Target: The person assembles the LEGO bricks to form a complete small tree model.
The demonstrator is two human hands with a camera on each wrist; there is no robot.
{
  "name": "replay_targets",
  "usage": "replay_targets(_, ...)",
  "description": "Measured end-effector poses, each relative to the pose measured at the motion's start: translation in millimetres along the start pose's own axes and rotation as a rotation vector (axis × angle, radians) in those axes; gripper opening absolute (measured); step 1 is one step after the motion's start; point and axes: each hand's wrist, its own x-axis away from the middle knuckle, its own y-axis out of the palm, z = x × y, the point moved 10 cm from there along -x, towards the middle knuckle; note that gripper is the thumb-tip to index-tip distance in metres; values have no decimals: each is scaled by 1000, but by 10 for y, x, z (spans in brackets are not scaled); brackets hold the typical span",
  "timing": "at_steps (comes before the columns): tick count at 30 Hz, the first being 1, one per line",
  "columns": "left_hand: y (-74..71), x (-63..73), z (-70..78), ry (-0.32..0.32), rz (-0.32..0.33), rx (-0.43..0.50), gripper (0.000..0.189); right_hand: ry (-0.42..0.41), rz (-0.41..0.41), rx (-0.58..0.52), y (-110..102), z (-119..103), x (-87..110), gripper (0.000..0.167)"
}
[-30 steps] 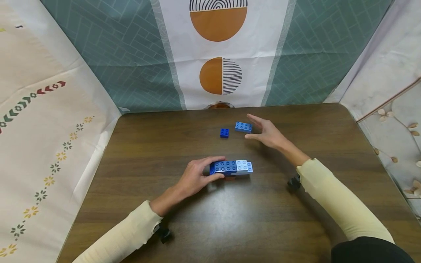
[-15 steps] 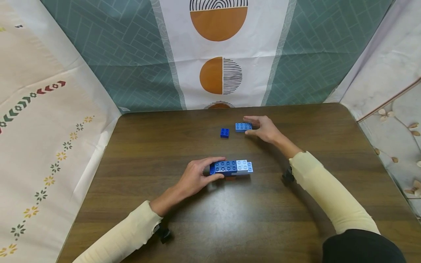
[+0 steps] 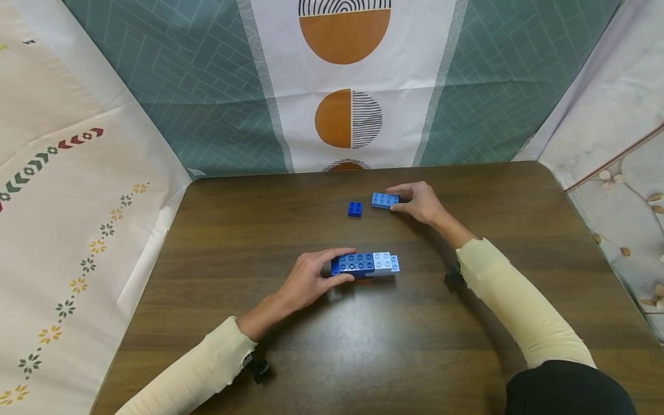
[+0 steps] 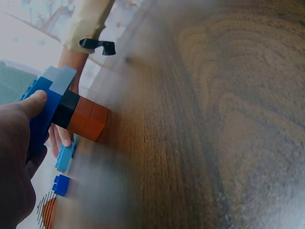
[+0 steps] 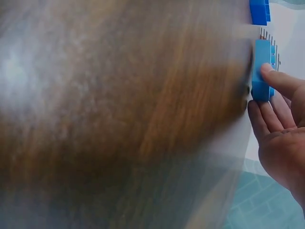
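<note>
My left hand (image 3: 306,279) grips the left end of a built block structure (image 3: 358,263), thumb on the near side and fingers on the far side. Its top row runs from dark blue to pale blue. In the left wrist view, a black brick (image 4: 66,110) and orange bricks (image 4: 88,119) form a narrow column beneath that row. Farther back, my right hand (image 3: 422,204) pinches the right end of a light blue toy brick (image 3: 385,200). The right wrist view shows the thumb against the side of this brick (image 5: 262,52).
A small dark blue brick (image 3: 355,209) with a two-by-two stud top lies just left of the light blue one. Both are near the back edge of the wooden table (image 3: 249,219). A patterned cloth (image 3: 207,86) hangs behind the table.
My right hand has come left and its thumb and fingers have closed on the end of the light blue brick. The left hand and the structure have stayed in place.
</note>
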Motion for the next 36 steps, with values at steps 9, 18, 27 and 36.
replay_targets(9, -7, -7, -3, -10, -7, 3, 51, -22, -15, -20, -70, -179, 132, 44)
replay_targets(18, -10, -16, -2, -5, -5, 10, 49, -166, -80, -61, -68, -637, 468, 41)
replay_targets(27, -13, -8, -13, -10, -3, 20, 49, -227, -156, -154, -32, -1069, 893, 40)
replay_targets(36, -21, 14, -16, -34, 9, -20, 52, -259, -187, -181, 113, -1236, 1210, 37)
